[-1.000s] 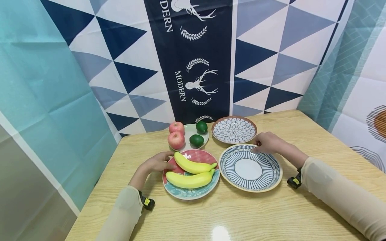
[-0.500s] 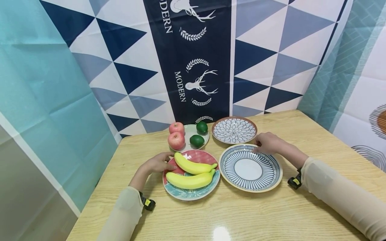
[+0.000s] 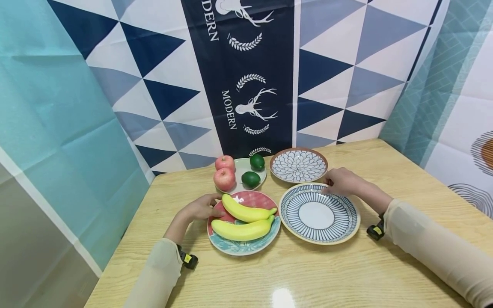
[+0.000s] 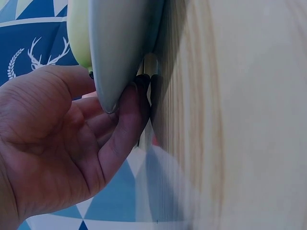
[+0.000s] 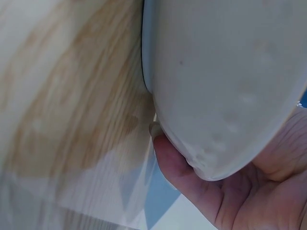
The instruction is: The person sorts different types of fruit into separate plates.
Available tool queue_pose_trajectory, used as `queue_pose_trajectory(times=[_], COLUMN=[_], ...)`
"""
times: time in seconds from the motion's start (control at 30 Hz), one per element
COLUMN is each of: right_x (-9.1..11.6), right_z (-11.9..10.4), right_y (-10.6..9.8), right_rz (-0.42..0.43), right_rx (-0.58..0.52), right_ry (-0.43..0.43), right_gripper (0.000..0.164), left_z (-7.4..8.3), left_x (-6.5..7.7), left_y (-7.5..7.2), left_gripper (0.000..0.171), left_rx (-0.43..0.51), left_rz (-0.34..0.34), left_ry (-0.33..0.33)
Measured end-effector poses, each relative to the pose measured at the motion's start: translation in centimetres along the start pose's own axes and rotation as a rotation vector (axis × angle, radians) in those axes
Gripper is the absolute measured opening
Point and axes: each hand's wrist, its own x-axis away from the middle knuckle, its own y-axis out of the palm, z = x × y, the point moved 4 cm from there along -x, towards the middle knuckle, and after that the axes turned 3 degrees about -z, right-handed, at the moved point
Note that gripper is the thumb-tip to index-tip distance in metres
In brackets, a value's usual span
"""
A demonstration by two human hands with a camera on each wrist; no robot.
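Note:
My left hand [image 3: 200, 207] grips the left rim of a red and teal plate [image 3: 246, 248], thumb over the edge and fingers beneath it in the left wrist view. Two yellow bananas [image 3: 242, 230] lie on that plate. On the right, my right hand [image 3: 342, 181] pinches the back right rim of a blue-striped white plate [image 3: 316, 215], which holds nothing. In the right wrist view, a finger curls under the pale underside of this plate [image 5: 225, 86]. Both plates stand on the table side by side, their rims close together.
Behind the red and teal plate, a pale plate [image 3: 239, 166] carries two apples [image 3: 225, 179] and two dark green fruits [image 3: 250, 179]. A brown-rimmed plate with a petal pattern [image 3: 298, 166] stands at the back of the wooden table [image 3: 231, 282]. A patterned cloth [image 3: 254, 64] hangs behind.

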Motion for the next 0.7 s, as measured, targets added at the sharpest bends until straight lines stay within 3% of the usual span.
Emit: queue_pose_trajectory(times=[0.7], right_x=[0.16], right_z=[-0.2], right_y=[-0.01], right_rz=[0.004], right_rx=[-0.001], right_ry=[-0.013], right_gripper=[0.018], left_z=[-0.13], left_x=[0.3], left_y=[-0.56], left_gripper=[0.059], left_rx=[-0.009], left_rz=[-0.018], left_ry=[0.016])
